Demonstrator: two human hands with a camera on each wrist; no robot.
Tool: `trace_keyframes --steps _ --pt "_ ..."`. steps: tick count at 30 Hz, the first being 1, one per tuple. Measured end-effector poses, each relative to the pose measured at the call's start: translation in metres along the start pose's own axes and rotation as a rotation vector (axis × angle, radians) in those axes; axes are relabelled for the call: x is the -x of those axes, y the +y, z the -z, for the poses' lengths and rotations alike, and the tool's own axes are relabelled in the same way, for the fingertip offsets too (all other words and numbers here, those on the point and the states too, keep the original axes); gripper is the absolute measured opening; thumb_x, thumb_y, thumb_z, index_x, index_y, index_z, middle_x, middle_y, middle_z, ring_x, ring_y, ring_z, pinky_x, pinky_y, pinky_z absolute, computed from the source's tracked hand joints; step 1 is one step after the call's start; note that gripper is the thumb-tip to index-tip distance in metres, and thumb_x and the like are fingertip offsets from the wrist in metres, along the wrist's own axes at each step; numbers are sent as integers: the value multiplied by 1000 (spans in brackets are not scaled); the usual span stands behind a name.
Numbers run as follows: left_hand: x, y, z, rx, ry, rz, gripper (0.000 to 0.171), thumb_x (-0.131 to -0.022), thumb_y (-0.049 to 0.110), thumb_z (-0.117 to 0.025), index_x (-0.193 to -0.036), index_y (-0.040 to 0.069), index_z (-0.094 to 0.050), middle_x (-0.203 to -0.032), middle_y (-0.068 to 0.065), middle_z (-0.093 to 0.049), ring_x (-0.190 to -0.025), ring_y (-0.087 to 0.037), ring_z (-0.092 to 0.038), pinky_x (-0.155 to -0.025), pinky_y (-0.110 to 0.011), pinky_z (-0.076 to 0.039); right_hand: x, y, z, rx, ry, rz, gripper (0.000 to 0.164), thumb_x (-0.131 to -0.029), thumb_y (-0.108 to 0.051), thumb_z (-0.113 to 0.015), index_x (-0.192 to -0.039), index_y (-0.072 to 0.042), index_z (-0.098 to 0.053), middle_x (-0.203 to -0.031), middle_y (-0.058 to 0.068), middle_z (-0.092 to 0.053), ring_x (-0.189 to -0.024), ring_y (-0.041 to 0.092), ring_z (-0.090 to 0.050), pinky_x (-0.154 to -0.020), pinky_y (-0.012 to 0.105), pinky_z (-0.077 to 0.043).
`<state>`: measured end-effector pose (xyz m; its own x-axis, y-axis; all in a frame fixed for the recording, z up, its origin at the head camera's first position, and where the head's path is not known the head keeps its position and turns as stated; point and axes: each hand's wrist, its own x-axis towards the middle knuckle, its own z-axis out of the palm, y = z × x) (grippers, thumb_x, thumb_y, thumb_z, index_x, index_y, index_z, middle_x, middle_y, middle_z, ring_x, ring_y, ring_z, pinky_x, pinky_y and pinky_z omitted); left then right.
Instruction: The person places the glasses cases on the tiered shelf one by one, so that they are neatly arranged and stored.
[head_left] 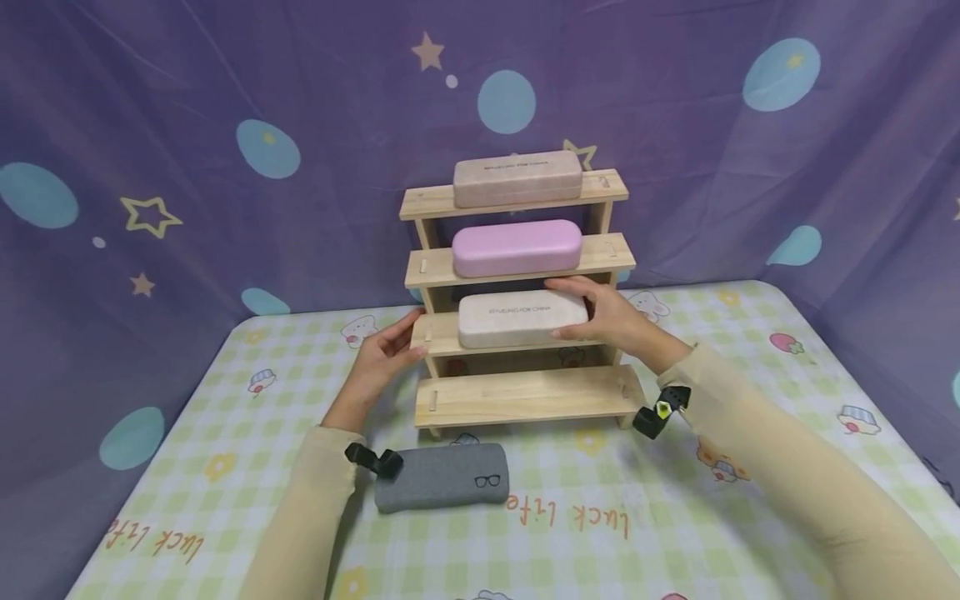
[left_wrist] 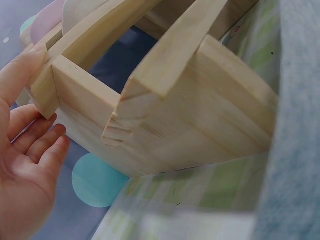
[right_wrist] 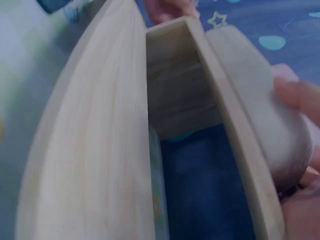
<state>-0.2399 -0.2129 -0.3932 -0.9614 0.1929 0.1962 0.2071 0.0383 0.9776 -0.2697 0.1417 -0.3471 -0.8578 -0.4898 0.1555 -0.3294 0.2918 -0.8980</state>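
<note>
A wooden stepped rack (head_left: 525, 396) with several shelves stands on the table. My right hand (head_left: 611, 317) holds the right end of a white glasses case (head_left: 517, 321), thumb at its front and fingers over its back. That case lies lengthwise on the second shelf from the bottom; in the right wrist view the white case (right_wrist: 255, 95) sits along the shelf edge. With my left hand (head_left: 381, 358) I grip the left end of the same shelf. In the left wrist view the thumb of my left hand (left_wrist: 25, 165) rests on top of the shelf end, fingers beneath.
A pink glasses case (head_left: 517, 248) lies on the shelf above, and a beige glasses case (head_left: 517, 180) on the top one. The grey glasses case (head_left: 442, 479) lies on the checked tablecloth (head_left: 570, 558), front left of the rack. Behind hangs a purple curtain (head_left: 337, 100).
</note>
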Motion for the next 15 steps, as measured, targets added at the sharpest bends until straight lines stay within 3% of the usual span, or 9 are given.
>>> trace_keyframes --steps 6,10,15 --pt "0 0 -1 12 -8 -6 60 -87 -6 -61 -142 -5 -36 -146 -20 -37 -133 -26 -39 -102 -19 -39 12 -2 -3 -53 28 13 81 -76 0 -76 -146 -3 -34 -154 10 -23 -128 28 -39 -93 17 -43" --pt "0 0 -1 18 -16 -4 61 -87 -5 -61 -142 -3 -36 -146 -19 -37 -134 -27 -38 -102 -20 -39 24 -2 -5 -126 78 23 79 -77 5 -74 -145 0 -35 -152 11 -26 -137 25 -30 -103 17 -36" --pt "0 -1 0 25 -14 1 61 -87 -5 -61 -142 -4 -36 -146 -19 -37 -134 -26 -37 -102 -19 -39 42 -4 -10 -92 177 38 72 -77 -3 -76 -141 -2 -42 -150 11 -33 -139 22 -27 -113 30 -26"
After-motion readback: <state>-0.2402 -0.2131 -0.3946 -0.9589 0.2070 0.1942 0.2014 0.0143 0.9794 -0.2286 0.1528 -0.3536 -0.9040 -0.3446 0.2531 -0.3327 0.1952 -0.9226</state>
